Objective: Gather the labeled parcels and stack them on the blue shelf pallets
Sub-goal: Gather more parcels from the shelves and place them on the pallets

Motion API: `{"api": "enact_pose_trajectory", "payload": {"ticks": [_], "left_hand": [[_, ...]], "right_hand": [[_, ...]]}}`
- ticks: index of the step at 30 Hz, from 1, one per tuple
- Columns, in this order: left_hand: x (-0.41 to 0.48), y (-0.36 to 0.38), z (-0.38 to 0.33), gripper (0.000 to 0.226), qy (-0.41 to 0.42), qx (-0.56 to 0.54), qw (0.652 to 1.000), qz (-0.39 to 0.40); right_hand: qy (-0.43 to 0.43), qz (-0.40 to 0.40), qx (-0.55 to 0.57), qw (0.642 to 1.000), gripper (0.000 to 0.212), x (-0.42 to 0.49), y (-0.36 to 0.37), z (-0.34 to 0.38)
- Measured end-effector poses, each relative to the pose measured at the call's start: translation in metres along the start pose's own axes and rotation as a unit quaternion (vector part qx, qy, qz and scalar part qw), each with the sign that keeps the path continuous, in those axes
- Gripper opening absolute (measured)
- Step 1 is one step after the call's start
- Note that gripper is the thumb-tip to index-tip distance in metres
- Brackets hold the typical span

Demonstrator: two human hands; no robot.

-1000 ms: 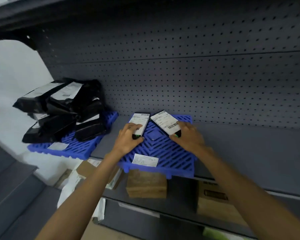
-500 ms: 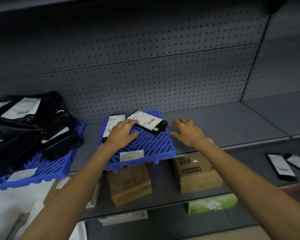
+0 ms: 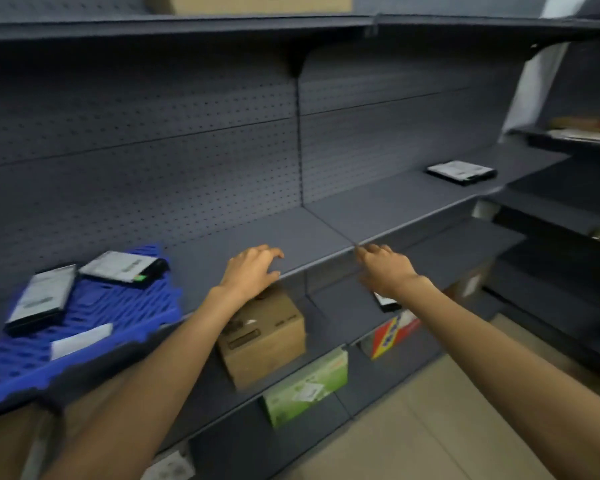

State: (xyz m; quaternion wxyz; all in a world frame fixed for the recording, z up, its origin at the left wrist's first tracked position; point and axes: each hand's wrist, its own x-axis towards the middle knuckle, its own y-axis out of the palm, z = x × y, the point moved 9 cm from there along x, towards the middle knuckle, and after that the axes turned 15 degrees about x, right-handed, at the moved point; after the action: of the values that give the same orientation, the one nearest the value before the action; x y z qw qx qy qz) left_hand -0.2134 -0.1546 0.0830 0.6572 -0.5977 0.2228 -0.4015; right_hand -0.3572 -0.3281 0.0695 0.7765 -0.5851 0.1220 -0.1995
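**Grey shelving, empty hands, parcels off to the right**

Grey pegboard shelving lines the wall. At the main shelf's (image 3: 291, 233) left end sits the blue pallet (image 3: 101, 308), with a front parcel (image 3: 40, 299) and a back parcel (image 3: 123, 266) lying flat on it. The left hand (image 3: 253, 268) and right hand (image 3: 385, 271) hover at the shelf's front edge, each grip loose and holding nothing. A far parcel (image 3: 461, 172) lies near the right end, its long side along the shelf. A lower parcel (image 3: 387, 303) peeks from beneath the right wrist. The right hand looks nearer both.

Wide head view, forward and down, perhaps slightly rightward, close to grey shelving (image 3: 257, 230)
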Motion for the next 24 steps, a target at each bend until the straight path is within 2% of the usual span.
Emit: {"api": "enact_pose_trajectory", "payload": {"ticks": [7, 12, 16, 24], "left_hand": [[0.045, -0.017, -0.202, 0.039, 0.098, -0.02, 0.994, -0.039], [0.071, -0.022, -0.316, 0.035, 0.15, -0.023, 0.987, -0.042], [0.1, -0.022, -0.386, 0.034, 0.194, -0.021, 0.979, -0.062], [0.218, -0.024, -0.474, 0.033, 0.235, -0.019, 0.967, -0.098]], "right_hand": [[0.101, -0.022, -0.017, 0.995, 0.048, -0.085, -0.047, -0.166], [0.168, -0.043, -0.003, 0.985, 0.045, -0.13, -0.071, -0.258], [0.204, -0.062, -0.003, 0.977, 0.037, -0.142, -0.088, -0.322], [0.228, -0.071, -0.011, 0.971, 0.044, -0.093, -0.117, -0.429]]}}
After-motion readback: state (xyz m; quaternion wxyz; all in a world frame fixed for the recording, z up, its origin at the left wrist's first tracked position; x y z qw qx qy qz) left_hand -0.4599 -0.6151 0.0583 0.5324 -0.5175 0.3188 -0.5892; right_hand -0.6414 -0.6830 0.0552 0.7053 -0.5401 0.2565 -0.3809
